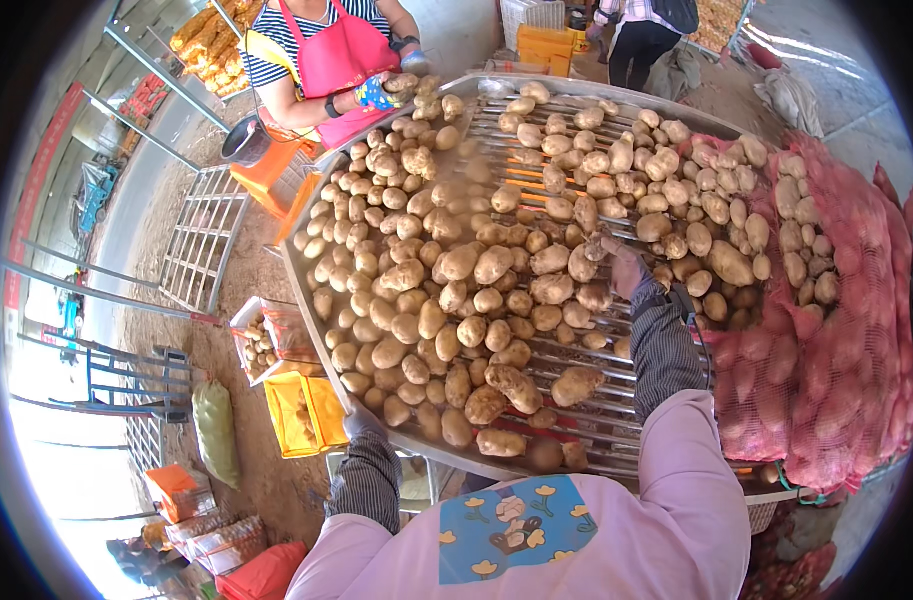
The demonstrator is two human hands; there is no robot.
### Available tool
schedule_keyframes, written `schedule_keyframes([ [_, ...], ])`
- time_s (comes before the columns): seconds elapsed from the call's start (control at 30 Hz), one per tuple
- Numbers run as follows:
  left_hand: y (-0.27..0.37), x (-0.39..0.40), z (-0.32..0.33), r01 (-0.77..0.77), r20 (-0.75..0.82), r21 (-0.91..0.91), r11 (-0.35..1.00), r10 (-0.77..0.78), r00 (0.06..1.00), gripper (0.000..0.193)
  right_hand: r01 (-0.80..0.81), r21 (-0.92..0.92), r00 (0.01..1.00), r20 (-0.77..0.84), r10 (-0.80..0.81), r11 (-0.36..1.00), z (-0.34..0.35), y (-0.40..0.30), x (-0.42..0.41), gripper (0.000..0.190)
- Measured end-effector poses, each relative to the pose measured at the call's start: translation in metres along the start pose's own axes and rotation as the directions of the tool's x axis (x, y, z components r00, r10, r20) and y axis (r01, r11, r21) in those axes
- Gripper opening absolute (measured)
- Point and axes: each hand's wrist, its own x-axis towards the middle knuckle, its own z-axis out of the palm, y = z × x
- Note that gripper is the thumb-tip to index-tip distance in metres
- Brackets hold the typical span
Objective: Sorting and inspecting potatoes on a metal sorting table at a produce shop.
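Many potatoes (405, 328) cover a sorting table of metal bars (610, 442), most thickly on its left side. My right hand (627, 266), in a glove, reaches over the middle right of the table among the potatoes. Its fingertips touch a small potato (596, 247); whether they grip it is unclear. At the table's lower left, my left hand (365, 421) rests at the metal rim (312, 324), its fingers mostly hidden. Close to my right forearm, potatoes lie at the mouth of a red mesh sack (753, 390).
A person in a pink apron (344, 56) holds potatoes across the table. Another person (636, 45) stands behind. More filled mesh sacks (850, 322) line the right edge. On the left are a yellow crate (282, 416), a white box (250, 307), a green sack (215, 435) and a metal rack (201, 238).
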Motion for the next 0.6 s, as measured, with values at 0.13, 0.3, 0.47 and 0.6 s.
schedule_keyframes([
  [0.13, 0.003, -0.004, 0.000, 0.029, 0.039, -0.099, 0.995, -0.025, 0.999, 0.082, -0.062, -0.193, 0.996, -0.069, 0.049, 0.979, 0.030, 0.001, -0.005, 0.053],
  [0.3, 0.002, -0.001, 0.000, 0.058, 0.068, -0.142, 0.988, -0.049, 0.997, 0.081, 0.044, -0.214, 0.993, 0.119, -0.018, 0.976, 0.026, 0.020, -0.017, 0.062],
  [0.47, 0.002, -0.003, 0.000, 0.058, 0.038, -0.100, 0.993, -0.055, 0.998, 0.081, 0.547, -0.770, 0.769, 0.306, -0.562, 0.329, 0.009, 0.047, -0.039, 0.071],
  [0.6, 0.002, -0.004, 0.000, 0.015, 0.018, -0.125, 0.992, -0.012, 1.000, 0.082, 0.568, -0.651, 0.781, 0.232, -0.580, 0.503, 0.018, 0.037, -0.032, 0.060],
])
